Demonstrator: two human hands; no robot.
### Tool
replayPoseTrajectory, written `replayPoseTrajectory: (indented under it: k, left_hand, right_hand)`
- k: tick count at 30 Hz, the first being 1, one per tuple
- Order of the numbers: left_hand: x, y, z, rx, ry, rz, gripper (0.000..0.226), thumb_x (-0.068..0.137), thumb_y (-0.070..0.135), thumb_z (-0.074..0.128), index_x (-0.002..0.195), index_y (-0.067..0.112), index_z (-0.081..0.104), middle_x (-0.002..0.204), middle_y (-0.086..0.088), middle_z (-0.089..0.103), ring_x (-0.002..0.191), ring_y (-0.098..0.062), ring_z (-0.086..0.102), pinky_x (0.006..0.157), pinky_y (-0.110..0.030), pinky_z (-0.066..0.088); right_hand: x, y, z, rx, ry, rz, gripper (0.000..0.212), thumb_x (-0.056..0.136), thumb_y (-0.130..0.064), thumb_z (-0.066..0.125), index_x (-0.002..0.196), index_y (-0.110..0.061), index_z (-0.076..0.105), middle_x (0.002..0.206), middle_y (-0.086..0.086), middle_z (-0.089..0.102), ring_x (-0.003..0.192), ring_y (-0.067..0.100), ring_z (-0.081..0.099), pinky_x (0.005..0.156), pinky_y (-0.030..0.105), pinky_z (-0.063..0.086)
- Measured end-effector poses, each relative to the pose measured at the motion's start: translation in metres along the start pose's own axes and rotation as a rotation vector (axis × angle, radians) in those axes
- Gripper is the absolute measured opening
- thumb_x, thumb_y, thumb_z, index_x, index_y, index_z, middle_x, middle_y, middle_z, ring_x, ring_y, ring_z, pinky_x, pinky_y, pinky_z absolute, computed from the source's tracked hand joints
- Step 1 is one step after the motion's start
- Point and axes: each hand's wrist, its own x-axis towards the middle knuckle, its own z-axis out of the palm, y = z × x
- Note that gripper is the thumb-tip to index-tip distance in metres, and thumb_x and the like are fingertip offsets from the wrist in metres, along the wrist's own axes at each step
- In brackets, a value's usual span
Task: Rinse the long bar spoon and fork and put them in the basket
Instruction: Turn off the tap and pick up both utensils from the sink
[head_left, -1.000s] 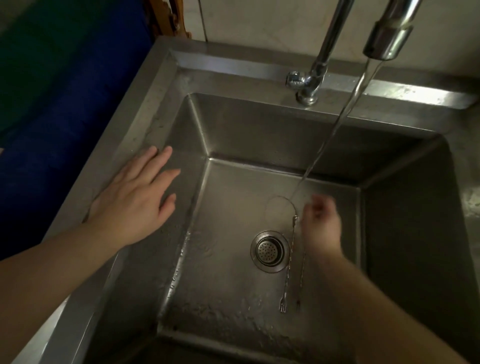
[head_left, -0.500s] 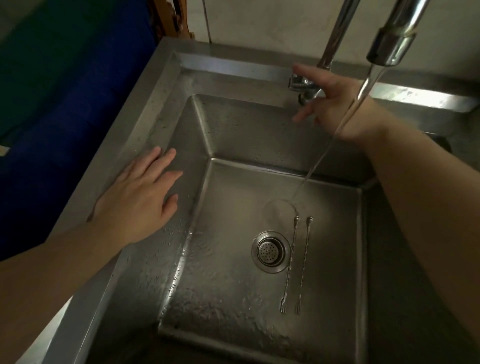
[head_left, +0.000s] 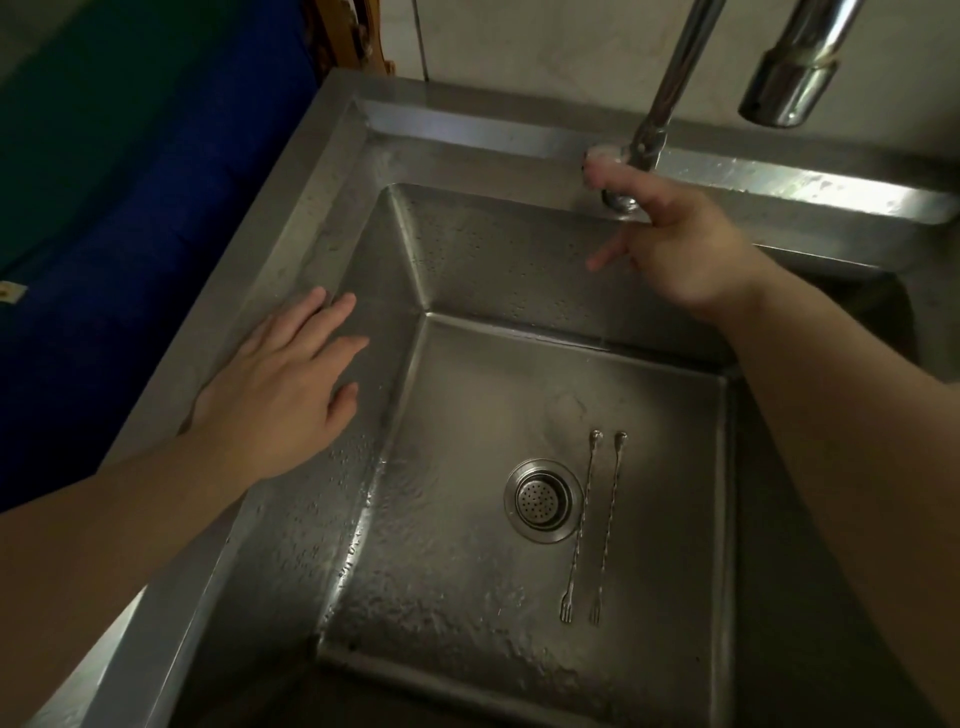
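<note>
I see the two long bar utensils lying side by side on the wet sink floor, just right of the drain (head_left: 543, 500). The left spoon-fork (head_left: 581, 527) nearly touches the drain's rim; the right spoon-fork (head_left: 607, 527) lies parallel, just beside it, a narrow gap between them. Both have their small bowls pointing toward the back wall and their forked tips toward me. Neither hand touches them.

My right hand (head_left: 675, 244) is up at the back of the sink (head_left: 467, 249), at the base of the tap (head_left: 657, 114). Its thumb and a finger are at the tap's small handle; the other fingers are loosely spread. I cannot tell how firmly it pinches, as that part is blurred. The spout (head_left: 789, 88) hangs above to the right, and I see no stream from it.

My left hand (head_left: 280, 384) lies flat and open on the sink's left rim, fingers stretched over the inner wall, holding nothing.
</note>
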Motion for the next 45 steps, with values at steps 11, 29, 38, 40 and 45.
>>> replayPoseTrajectory:
  k: [11,29,38,40,45]
  left_hand:
    - [-0.001,-0.002,0.005,-0.008,0.045,0.011,0.046,0.09,0.029,0.052,0.131,0.01,0.056,0.157,-0.011,0.033,0.148,-0.028,0.019,0.113,-0.053,0.028]
    - [0.014,0.244,0.143,-0.695,-0.278,-0.324,0.015,0.084,0.021,0.061,0.094,0.011,0.065,0.09,-0.008,0.066,0.084,-0.027,0.064,0.07,-0.036,0.051]
    - [0.004,0.29,0.202,-0.837,-0.403,-0.603,0.014,0.083,0.02,0.064,0.088,0.006,0.061,0.085,-0.012,0.067,0.082,-0.028,0.062,0.064,-0.029,0.041]
    - [0.006,0.291,0.207,-0.794,-0.408,-0.611,0.014,0.084,0.013,0.059,0.093,0.002,0.062,0.094,-0.018,0.069,0.092,-0.033,0.064,0.068,-0.031,0.043]
    - [0.009,0.284,0.21,-0.714,-0.524,-0.633,0.026,0.085,0.01,0.053,0.105,-0.003,0.061,0.113,-0.025,0.067,0.108,-0.038,0.061,0.081,-0.034,0.046]
  right_hand:
    - [-0.015,-0.001,0.007,0.013,0.086,0.03,0.074,0.085,0.021,0.046,0.143,-0.025,0.048,0.157,-0.009,0.034,0.131,0.008,0.051,0.087,0.021,0.056]
    - [-0.218,0.155,0.089,-0.207,0.332,0.924,0.019,0.096,-0.018,0.054,0.114,-0.018,0.062,0.106,0.008,0.068,0.092,0.024,0.065,0.083,0.037,0.055]
    - [-0.251,0.183,0.142,-0.375,0.158,1.005,0.013,0.095,-0.025,0.057,0.096,-0.013,0.061,0.1,0.009,0.064,0.079,0.02,0.055,0.064,0.027,0.036]
    - [-0.251,0.186,0.142,-0.409,0.123,1.024,0.015,0.096,-0.022,0.053,0.099,-0.011,0.063,0.103,0.011,0.066,0.086,0.025,0.06,0.066,0.027,0.037]
    - [-0.251,0.188,0.143,-0.343,0.09,1.136,0.02,0.092,-0.014,0.052,0.104,-0.006,0.066,0.111,0.015,0.068,0.102,0.032,0.064,0.074,0.03,0.046]
